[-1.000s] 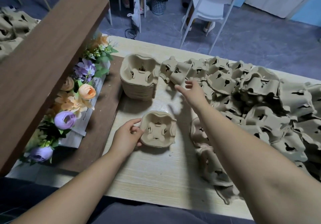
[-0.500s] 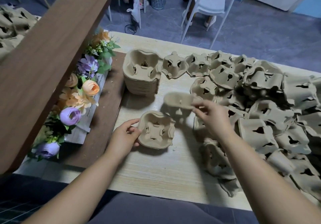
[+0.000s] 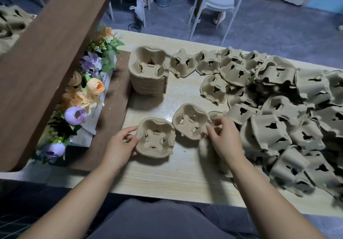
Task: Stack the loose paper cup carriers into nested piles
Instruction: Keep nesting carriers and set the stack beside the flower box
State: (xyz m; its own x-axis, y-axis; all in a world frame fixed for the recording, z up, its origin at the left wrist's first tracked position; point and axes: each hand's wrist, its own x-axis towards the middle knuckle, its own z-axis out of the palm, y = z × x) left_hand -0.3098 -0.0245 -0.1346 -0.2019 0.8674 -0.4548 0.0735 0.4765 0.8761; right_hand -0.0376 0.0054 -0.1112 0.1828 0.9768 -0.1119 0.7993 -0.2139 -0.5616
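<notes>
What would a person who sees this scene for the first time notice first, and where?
The big heap of loose carriers fills the right side of the table. A tall nested stack stands at its left, beside artificial flowers. In front, the left hand holds a flat carrier and the right hand pinches a tilted carrier.

carrier heap: cut off right | box print: too small, possibly English

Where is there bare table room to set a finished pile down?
Bare table runs along the near edge, before the left hand on the short pile and the right hand. A smaller patch lies between the tall stack, the held carrier and the loose heap. The right side is crowded.
</notes>
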